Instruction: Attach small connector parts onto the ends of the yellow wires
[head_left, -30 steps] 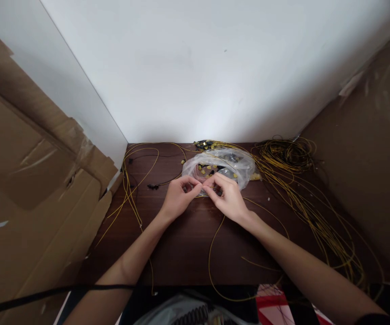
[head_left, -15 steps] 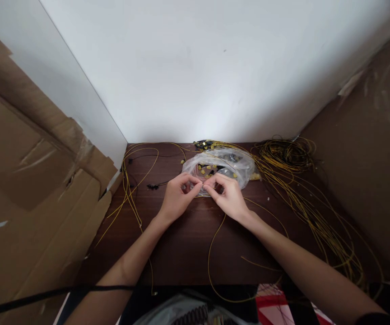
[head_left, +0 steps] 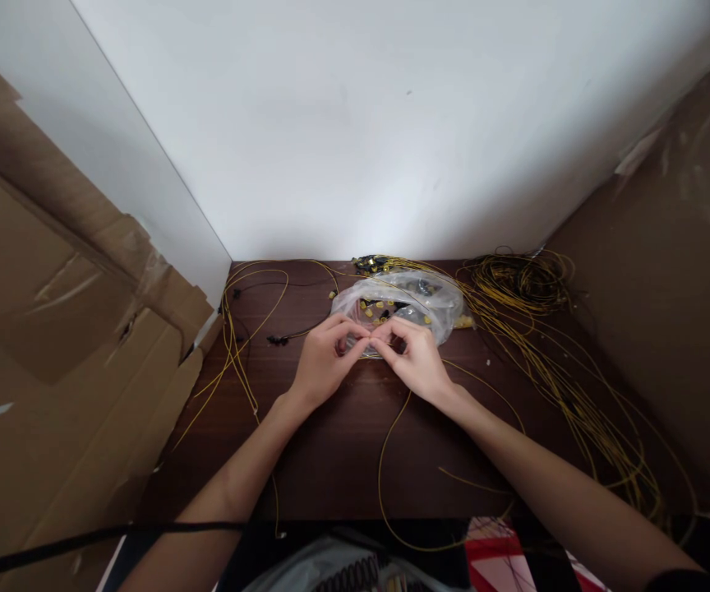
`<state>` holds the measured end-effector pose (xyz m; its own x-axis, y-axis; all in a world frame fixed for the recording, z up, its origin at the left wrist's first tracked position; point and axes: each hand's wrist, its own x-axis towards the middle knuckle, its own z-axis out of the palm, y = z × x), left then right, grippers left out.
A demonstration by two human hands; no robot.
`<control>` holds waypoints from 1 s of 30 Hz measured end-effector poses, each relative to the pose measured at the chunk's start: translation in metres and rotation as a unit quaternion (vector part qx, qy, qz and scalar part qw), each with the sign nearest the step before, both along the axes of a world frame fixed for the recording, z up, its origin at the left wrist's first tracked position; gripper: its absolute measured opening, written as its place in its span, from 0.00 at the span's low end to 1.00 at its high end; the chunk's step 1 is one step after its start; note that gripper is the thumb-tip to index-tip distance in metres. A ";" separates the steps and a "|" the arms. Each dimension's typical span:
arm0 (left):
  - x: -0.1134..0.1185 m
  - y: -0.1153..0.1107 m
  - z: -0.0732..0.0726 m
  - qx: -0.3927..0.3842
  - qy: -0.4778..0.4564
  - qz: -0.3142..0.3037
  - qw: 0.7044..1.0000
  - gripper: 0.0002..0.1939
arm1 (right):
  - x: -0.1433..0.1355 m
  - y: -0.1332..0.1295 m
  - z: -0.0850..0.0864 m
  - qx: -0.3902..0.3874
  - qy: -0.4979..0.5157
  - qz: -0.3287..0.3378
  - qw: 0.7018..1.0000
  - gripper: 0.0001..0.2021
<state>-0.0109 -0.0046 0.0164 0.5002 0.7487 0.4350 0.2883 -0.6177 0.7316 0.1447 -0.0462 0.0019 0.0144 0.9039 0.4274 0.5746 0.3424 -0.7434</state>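
My left hand (head_left: 329, 355) and my right hand (head_left: 413, 358) meet fingertip to fingertip at the near edge of a clear plastic bag (head_left: 450, 300). Each is closed in a pinch between thumb and forefinger. A thin yellow wire (head_left: 380, 460) curves up from the table edge to my right hand, which appears to grip it; the fingers cover the wire's tip. Whatever sits in my left fingertips is too small and hidden to make out. Small yellow pieces (head_left: 380, 304) and black parts show in the bag's opening just beyond the hands.
Looped yellow wires (head_left: 241, 374) lie left on the dark table (head_left: 330, 444), beside a black connector (head_left: 278, 339). A coiled bundle (head_left: 515, 279) and long wire strands (head_left: 552, 386) spread on the right. Cardboard (head_left: 71, 312) and a white wall (head_left: 361, 123) enclose the table.
My left fingertips have shifted slightly right, closing the small gap to my right fingertips. The right hand and the wires look almost the same.
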 end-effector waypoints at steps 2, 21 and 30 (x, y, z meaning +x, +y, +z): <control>0.000 0.000 0.000 0.006 0.000 -0.004 1.000 0.05 | 0.000 0.000 0.000 0.000 0.005 0.001 1.000 0.03; -0.003 0.003 0.000 -0.089 -0.066 -0.035 0.993 0.06 | -0.002 0.004 0.005 -0.148 0.254 0.057 0.954 0.10; -0.002 0.002 0.002 -0.094 -0.076 -0.027 0.992 0.06 | -0.002 0.002 0.008 -0.114 0.214 0.035 0.970 0.08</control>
<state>-0.0127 -0.0029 0.0181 0.4811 0.7978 0.3634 0.1358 -0.4773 0.8682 0.1425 -0.0438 0.0099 0.0819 0.9793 0.1852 0.1780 0.1685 -0.9695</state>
